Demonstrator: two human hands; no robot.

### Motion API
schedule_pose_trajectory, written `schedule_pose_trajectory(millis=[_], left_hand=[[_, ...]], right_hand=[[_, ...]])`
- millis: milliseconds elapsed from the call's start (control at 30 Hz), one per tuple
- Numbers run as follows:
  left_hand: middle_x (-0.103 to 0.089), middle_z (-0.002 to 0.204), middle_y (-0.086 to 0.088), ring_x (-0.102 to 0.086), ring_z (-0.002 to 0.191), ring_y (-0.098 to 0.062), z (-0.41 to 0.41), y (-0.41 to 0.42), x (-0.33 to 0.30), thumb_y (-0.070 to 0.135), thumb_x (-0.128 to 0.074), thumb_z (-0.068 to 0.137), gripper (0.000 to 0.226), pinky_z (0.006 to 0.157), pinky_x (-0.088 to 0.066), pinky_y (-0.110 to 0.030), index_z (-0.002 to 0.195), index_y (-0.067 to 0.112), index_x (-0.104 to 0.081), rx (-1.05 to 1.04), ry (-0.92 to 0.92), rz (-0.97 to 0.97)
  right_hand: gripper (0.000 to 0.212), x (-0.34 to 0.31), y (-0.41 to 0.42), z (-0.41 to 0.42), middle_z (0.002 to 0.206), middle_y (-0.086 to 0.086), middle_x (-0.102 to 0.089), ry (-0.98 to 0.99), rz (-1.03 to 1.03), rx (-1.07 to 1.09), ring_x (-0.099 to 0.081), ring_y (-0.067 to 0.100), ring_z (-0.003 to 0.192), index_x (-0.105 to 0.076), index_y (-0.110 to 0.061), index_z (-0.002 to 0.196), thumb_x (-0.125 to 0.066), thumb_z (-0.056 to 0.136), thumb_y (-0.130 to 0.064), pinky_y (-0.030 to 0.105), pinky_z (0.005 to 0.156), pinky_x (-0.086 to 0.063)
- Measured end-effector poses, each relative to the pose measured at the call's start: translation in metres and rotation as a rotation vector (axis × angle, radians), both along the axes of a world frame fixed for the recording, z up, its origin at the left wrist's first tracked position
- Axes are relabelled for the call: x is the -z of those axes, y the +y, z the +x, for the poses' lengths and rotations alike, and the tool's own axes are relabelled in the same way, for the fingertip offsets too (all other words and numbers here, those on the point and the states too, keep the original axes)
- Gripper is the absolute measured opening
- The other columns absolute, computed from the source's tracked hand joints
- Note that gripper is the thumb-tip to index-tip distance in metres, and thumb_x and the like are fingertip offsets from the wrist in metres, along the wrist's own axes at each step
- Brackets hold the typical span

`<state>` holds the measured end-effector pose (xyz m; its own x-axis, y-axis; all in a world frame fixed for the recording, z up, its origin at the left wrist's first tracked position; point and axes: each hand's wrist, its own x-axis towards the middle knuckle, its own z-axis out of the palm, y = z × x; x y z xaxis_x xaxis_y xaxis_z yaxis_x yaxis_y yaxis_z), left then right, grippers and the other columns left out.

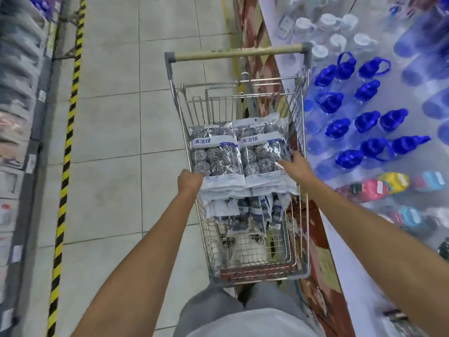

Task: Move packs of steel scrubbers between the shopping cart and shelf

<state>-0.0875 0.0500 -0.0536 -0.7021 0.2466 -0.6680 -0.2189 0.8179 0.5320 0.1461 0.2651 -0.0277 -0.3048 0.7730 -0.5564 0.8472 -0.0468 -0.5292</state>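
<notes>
A wire shopping cart (301, 132) stands in the aisle below me, its handle at the far end. Two stacks of steel scrubber packs lie side by side over the basket. My left hand (190, 182) grips the near left corner of the left stack (216, 154). On the right stack (263, 152), my right hand (295, 166) holds the right edge, fingers curled onto the plastic. More scrubber packs (245, 212) lie lower in the basket, partly hidden under the stacks.
A low shelf (340, 251) on the right holds blue-lidded clear bottles (366, 122) and coloured containers (393, 182). Shelving (19, 117) with blurred goods runs along the left, bordered by a yellow-black floor stripe (68, 154). The tiled floor (116, 117) lies between them.
</notes>
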Motion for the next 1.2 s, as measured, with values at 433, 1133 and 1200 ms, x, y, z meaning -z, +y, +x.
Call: schedule_pose_trajectory(millis=[433, 1133, 1200], left_hand=[[-0.057, 0.135, -0.02, -0.057, 0.122, -0.037, -0.017, 0.018, 0.025, 0.039, -0.081, 0.087, 0.077, 0.104, -0.053, -0.05, 0.141, 0.002, -0.041, -0.139, -0.115, -0.164], [-0.074, 0.116, -0.019, -0.075, 0.099, -0.043, 0.029, 0.035, 0.004, 0.013, -0.077, 0.09, 0.035, 0.069, -0.061, -0.065, 0.117, 0.013, -0.056, -0.444, -0.788, 0.437], [-0.07, 0.118, -0.014, -0.075, 0.097, -0.038, 0.036, 0.022, -0.002, 0.005, -0.074, 0.089, 0.029, 0.067, -0.063, -0.058, 0.109, 0.014, -0.056, -0.442, -0.754, 0.46]], right_hand=[[0.101, 0.038, 0.046, -0.021, 0.159, 0.018, -0.04, 0.055, -0.312, 0.188, -0.043, 0.038, 0.142, -0.027, -0.007, 0.158, -0.075, 0.085, -0.057, 0.051, 0.116, -0.035], [0.102, 0.043, -0.011, 0.032, 0.165, 0.008, -0.032, 0.35, -0.645, 0.452, -0.036, 0.033, 0.148, -0.018, -0.031, 0.163, -0.079, 0.082, -0.018, 0.06, 0.12, -0.029], [0.103, 0.036, -0.025, 0.046, 0.168, 0.005, -0.025, 0.362, -0.588, 0.46, -0.03, 0.031, 0.15, -0.017, -0.032, 0.164, -0.076, 0.082, -0.016, 0.057, 0.121, -0.024]])
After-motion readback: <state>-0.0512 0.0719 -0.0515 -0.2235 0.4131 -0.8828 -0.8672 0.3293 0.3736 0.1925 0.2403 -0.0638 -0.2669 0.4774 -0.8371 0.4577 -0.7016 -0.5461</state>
